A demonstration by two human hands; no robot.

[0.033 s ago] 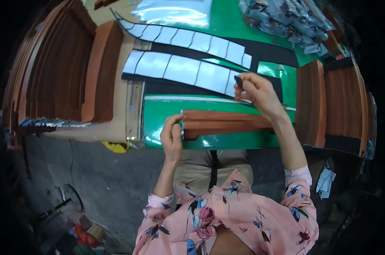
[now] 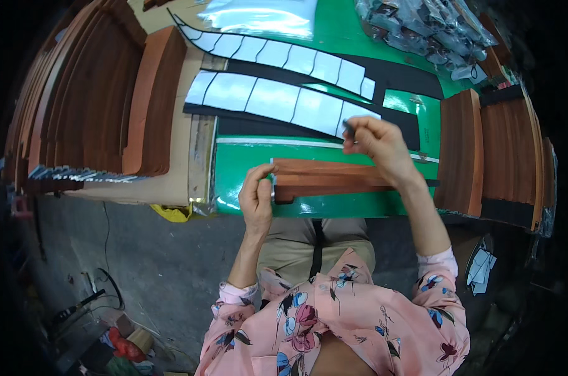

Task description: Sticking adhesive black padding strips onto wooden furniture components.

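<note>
A reddish-brown wooden piece (image 2: 328, 178) lies crosswise near the front edge of the green tabletop. My left hand (image 2: 256, 195) grips its left end, thumb and fingers closed around it. Above the piece, my right hand (image 2: 378, 144) pinches a small dark piece (image 2: 348, 128) between thumb and fingertips; its exact kind is too small to make out. Just behind those fingertips lies a white-backed strip (image 2: 271, 99) with black edges, divided into several sections. My right wrist hides part of the wood's right end.
Another white-backed strip (image 2: 290, 56) lies farther back, with black sheets (image 2: 406, 76) beneath. Stacks of brown wooden pieces stand at left (image 2: 155, 103) and right (image 2: 461, 153). Clear plastic bags (image 2: 428, 28) pile up at the back right, and a clear plastic packet (image 2: 259, 17) lies at the back.
My right hand has come slightly nearer to me, bringing the small dark piece away from the strip toward the wood. My left hand keeps its grip on the wood's left end.
</note>
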